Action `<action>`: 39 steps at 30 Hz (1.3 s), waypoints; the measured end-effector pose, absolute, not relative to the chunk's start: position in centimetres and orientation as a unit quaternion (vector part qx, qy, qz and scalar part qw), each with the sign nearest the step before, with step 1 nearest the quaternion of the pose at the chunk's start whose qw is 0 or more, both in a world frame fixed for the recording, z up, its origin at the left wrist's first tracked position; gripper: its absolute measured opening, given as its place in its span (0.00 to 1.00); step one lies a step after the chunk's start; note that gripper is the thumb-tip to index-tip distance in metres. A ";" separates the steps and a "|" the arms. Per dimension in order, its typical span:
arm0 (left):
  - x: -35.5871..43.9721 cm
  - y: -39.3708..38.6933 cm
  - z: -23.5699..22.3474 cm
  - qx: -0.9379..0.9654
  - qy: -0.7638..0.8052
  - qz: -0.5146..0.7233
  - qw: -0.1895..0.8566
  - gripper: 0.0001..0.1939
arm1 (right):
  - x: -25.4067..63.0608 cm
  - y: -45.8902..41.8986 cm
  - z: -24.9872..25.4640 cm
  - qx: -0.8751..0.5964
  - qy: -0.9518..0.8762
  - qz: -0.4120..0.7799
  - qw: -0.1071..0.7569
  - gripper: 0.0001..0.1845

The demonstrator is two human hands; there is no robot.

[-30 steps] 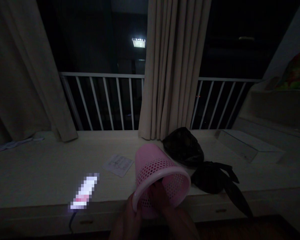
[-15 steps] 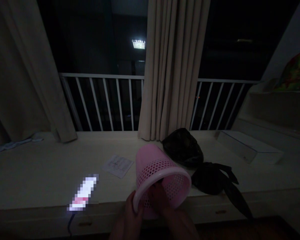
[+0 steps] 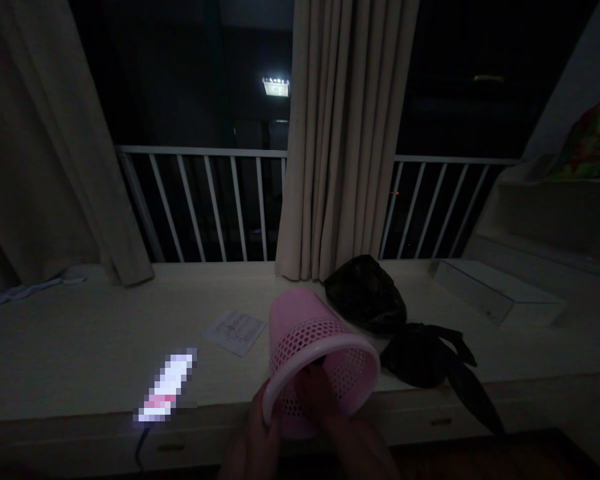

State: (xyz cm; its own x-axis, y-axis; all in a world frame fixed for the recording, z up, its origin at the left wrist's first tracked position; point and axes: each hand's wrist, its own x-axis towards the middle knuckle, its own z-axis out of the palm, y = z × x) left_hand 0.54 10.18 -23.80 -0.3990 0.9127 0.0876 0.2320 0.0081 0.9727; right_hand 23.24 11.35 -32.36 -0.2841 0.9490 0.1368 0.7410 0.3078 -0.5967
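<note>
A pink perforated plastic basket (image 3: 310, 337) lies tilted on its side at the front edge of a pale window ledge (image 3: 80, 347), its open mouth turned toward me. My left hand (image 3: 253, 440) grips the lower left of its rim. My right hand (image 3: 330, 417) reaches into the mouth, fingers inside the basket; in the dim light I cannot make out whether they hold anything.
Two crumpled black bags (image 3: 365, 290) (image 3: 425, 360) lie right of the basket. A paper slip (image 3: 235, 328) and a lit phone screen (image 3: 167, 387) with a cable lie to the left. Curtains (image 3: 345, 133), a white railing (image 3: 205, 200) and a long pale box (image 3: 495, 297) stand behind.
The basket has shifted very slightly to the left and down in my hands. The view barely moved.
</note>
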 end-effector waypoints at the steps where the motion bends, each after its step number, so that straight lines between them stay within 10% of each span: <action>1: 0.4 10.2 -24.1 0.447 0.641 0.539 0.315 0.32 | 23.3 11.4 -32.4 -0.556 -0.755 0.248 0.242 0.24; 10: 0.1 10.6 -25.2 0.434 0.614 0.582 0.309 0.33 | 23.4 11.4 -31.7 -0.585 -0.673 0.383 0.241 0.27; 39: -0.2 10.5 -24.7 0.462 0.669 0.509 0.281 0.24 | 15.7 19.9 -26.8 -0.549 -0.801 0.115 0.210 0.21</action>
State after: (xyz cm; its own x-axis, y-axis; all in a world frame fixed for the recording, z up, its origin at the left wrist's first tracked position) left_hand -0.21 10.47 -24.68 -0.4150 0.9048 0.0953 0.3334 0.0538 0.9413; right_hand 15.69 19.87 -26.79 -0.3089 0.9276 0.2100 0.8305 0.3707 -0.4158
